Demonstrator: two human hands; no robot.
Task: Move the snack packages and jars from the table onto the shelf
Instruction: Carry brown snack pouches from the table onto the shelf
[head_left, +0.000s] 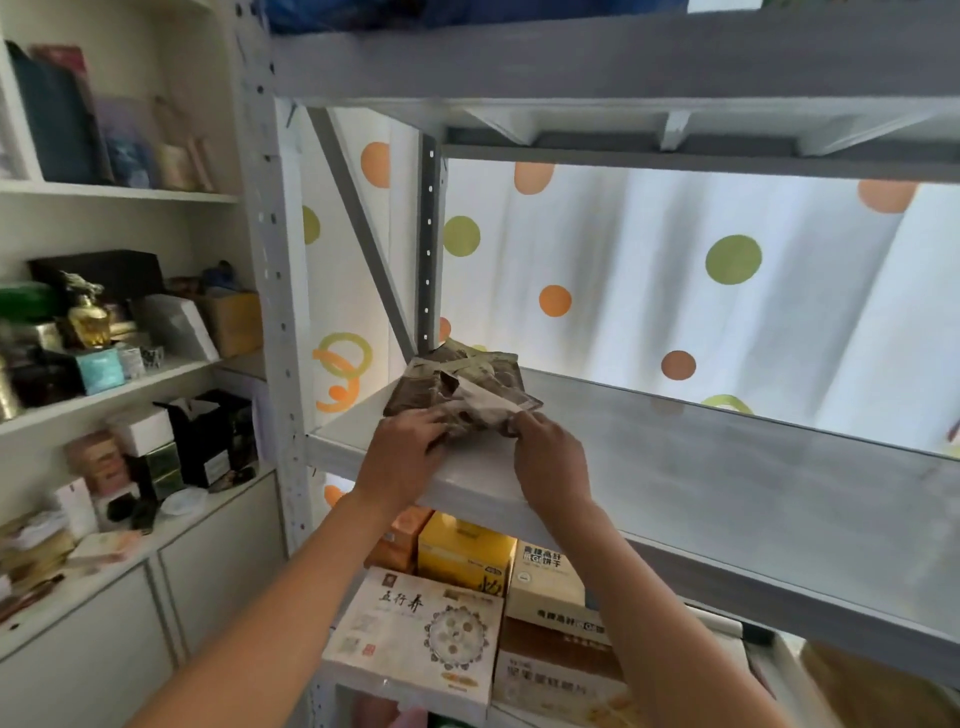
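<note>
Both hands are reaching up onto the grey metal shelf (675, 467) in the head view, so that's where the action is. Left hand (402, 449) is gripping the near left edge of a stack of brown snack packages (462, 382), fingers curled round the wrapper. Right hand (550, 462) is pinching the near right corner of the top package, thumb and fingers closing on the crinkly foil. The stack is sitting flat at the shelf's left end, close to the front edge and just beside the perforated grey upright (428, 249) at the back left. Looks like two or three packs lying on top of each other, can't really tell the exact count, and the print is too blurry to read.

Behind the shelf a white curtain (675, 270) with green and orange dots is hanging, with light coming through it. On the level below, boxes are standing packed together: a yellow box (465, 551), an orange box (405, 535) to its left, and a white box (415, 629) with dark characters in front. Off to the left, white cabinet shelves (114, 384) are carrying lots of small boxes and a gold bottle (88, 317).
</note>
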